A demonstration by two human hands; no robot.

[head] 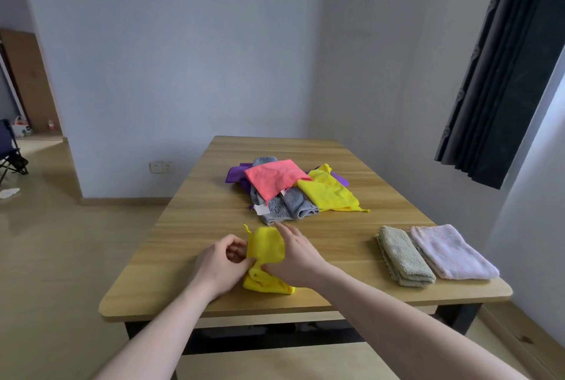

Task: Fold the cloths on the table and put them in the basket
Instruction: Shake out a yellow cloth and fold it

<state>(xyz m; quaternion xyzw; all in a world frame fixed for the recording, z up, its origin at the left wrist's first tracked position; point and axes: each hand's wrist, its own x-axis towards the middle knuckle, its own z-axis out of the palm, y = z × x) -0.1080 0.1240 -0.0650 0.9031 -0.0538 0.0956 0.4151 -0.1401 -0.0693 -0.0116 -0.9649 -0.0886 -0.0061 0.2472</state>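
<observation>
1. Two hands work a small yellow cloth at the near edge of the table.
2. Left hand has fingers curled, pinching the cloth's left edge.
3. Right hand lies over the cloth with fingers straight, thumb pressing the fold.
4. Mid-table sits a loose pile of pink, yellow, grey and purple cloths.
5. Right of the hands lie a folded green cloth and a folded pink cloth, side by side, touching.

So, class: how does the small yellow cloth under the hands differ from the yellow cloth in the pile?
The small yellow cloth is folded compact, held by both hands, the left hand and right hand; the yellow cloth in the pile lies spread, loose and untouched. Both share a bright yellow colour.
</observation>
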